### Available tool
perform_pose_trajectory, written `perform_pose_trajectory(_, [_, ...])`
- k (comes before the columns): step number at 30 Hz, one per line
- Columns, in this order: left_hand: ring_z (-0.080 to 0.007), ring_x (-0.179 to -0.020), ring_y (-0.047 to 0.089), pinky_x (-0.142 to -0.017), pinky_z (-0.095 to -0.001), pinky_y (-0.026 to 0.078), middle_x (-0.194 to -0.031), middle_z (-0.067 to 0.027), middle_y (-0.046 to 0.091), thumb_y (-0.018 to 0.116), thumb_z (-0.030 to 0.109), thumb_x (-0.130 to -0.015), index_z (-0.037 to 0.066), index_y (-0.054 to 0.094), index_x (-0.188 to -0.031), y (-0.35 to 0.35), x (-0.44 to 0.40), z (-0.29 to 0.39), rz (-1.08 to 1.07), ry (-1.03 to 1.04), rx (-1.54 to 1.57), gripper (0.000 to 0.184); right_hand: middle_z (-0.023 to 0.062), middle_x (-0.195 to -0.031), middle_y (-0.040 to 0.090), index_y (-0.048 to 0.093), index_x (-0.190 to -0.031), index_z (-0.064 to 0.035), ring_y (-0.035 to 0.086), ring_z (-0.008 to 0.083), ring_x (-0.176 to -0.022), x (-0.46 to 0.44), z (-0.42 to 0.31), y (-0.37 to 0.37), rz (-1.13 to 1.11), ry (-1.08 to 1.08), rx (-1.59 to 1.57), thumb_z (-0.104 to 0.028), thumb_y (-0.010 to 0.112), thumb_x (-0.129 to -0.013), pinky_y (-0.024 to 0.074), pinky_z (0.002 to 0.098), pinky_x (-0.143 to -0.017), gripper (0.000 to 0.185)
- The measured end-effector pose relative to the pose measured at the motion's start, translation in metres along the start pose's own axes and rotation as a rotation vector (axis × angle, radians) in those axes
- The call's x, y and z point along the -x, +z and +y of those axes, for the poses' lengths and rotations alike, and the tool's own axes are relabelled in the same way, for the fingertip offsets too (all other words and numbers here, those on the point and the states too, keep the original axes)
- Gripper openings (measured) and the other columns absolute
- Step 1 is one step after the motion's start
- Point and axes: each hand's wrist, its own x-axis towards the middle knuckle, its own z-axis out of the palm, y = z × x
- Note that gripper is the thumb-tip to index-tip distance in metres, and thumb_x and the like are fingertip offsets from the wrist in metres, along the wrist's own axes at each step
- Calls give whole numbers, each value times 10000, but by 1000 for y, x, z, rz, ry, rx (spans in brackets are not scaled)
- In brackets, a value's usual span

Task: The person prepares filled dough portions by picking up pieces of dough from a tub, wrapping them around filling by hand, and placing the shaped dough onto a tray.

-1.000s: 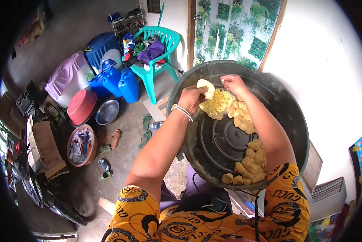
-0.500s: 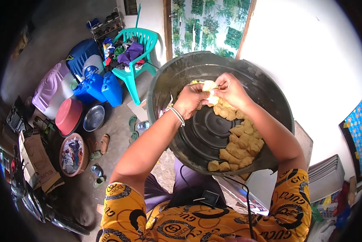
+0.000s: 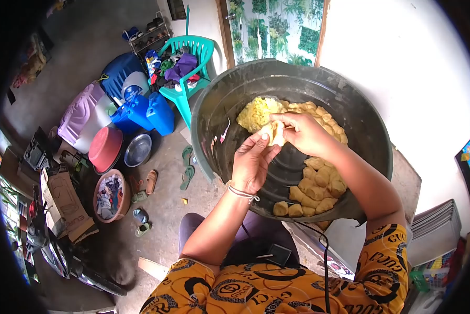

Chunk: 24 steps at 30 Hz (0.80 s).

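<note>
Over the large black tub (image 3: 344, 91), a piece of pale yellow dough (image 3: 274, 134) is held between my two hands. My left hand (image 3: 251, 163) pinches its lower left side between thumb and fingers. At its upper right, the fingers of my right hand (image 3: 305, 135) are closed on the dough's edge. Just behind the hands lies a mass of yellow crumbly filling (image 3: 256, 113), seemingly in clear plastic. Several rounded dough pieces (image 3: 318, 183) line the right side of the tub, and others curve along its far side, partly hidden by my right hand.
A green plastic chair (image 3: 201, 63) piled with clothes stands at the back left. Blue jugs (image 3: 159, 112), a red basin (image 3: 105, 149), a metal basin (image 3: 138, 150) and a tub of laundry (image 3: 124, 196) are on the floor. Slippers (image 3: 187, 178) lie left of the black tub.
My hands have come nearer my body with the dough, uncovering the yellow filling behind them. My left hand has turned more palm-up. The whole view has shifted slightly.
</note>
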Motion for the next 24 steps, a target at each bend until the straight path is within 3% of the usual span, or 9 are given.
perform_pose_trajectory(2, [-201, -962, 614, -844, -320, 525, -1057, -110, 619, 535, 44, -901, -7, 555, -1091, -3, 4, 1, 17, 9, 52, 199, 122, -1088, 610, 471, -1283, -9, 605, 177, -957, 11, -10, -1, -100, 31, -249, -16, 612, -820, 463, 290, -895, 484])
perform_pose_trajectory(5, [-197, -952, 619, -841, -318, 532, -1035, -115, 623, 554, -2, -877, -6, 553, -1061, -6, 9, -1, -7, 57, 93, 185, 95, -1040, 611, 467, -1285, -16, 597, 163, -962, 15, -10, 2, -58, -111, 68, -21, 652, -798, 470, 287, -871, 521])
perform_pose_trajectory(6, [-198, -945, 621, -837, -320, 534, -1031, -114, 623, 557, -4, -874, -4, 553, -1055, -6, 10, -3, -17, 79, 99, 180, 78, -913, 614, 519, -1223, -15, 607, 146, -897, 17, -20, 2, 45, -193, 348, -12, 678, -766, 486, 277, -806, 483])
perform_pose_trajectory(9, [-202, -933, 626, -822, -327, 536, -1011, -104, 625, 579, 2, -863, 28, 546, -1046, -11, 15, -6, -37, 109, 64, 188, 82, -822, 605, 586, -1096, -12, 615, 158, -811, 12, -15, 14, -25, -39, 0, -17, 684, -746, 492, 285, -732, 363])
perform_pose_trajectory(10, [-204, -943, 622, -829, -332, 532, -1020, -103, 623, 592, 10, -857, 41, 543, -1056, -16, 15, -6, -56, 101, 31, 207, 125, -762, 606, 614, -928, -22, 618, 268, -732, 11, -17, 12, -24, -99, 92, -87, 637, -772, 485, 356, -688, 171])
perform_pose_trajectory(13, [-209, -940, 621, -830, -348, 530, -1005, -96, 621, 616, 18, -843, 63, 532, -1050, -23, 18, -5, -67, 152, -24, 227, 125, -784, 602, 605, -887, -29, 611, 271, -765, 10, -20, 20, 5, -240, 138, -76, 620, -778, 476, 369, -694, 119])
perform_pose_trajectory(17, [-223, -990, 602, -886, -378, 498, -1106, -115, 578, 625, 69, -847, 31, 496, -1125, -27, 19, -8, -89, 236, -53, 309, 139, -826, 604, 595, -1023, 7, 592, 293, -911, 17, -34, 22, -55, -245, 230, -131, 642, -781, 468, 369, -786, 282])
perform_pose_trajectory(22, [-240, -1121, 534, -1002, -406, 397, -1232, -132, 514, 434, -24, -856, -42, 415, -1252, -16, 31, 7, -143, 305, -364, 396, 132, -799, 634, 592, -1010, 32, 611, 167, -687, 10, -20, 30, 87, -80, 5, -262, 690, -811, 492, 290, -632, 368])
perform_pose_trajectory(24, [-233, -1107, 542, -993, -405, 406, -1222, -129, 525, 464, 7, -880, -34, 432, -1241, -17, 37, 5, -134, 278, -367, 365, 114, -788, 646, 599, -980, 27, 617, 144, -711, 4, -11, 25, 47, 12, -67, -174, 662, -829, 492, 283, -647, 259])
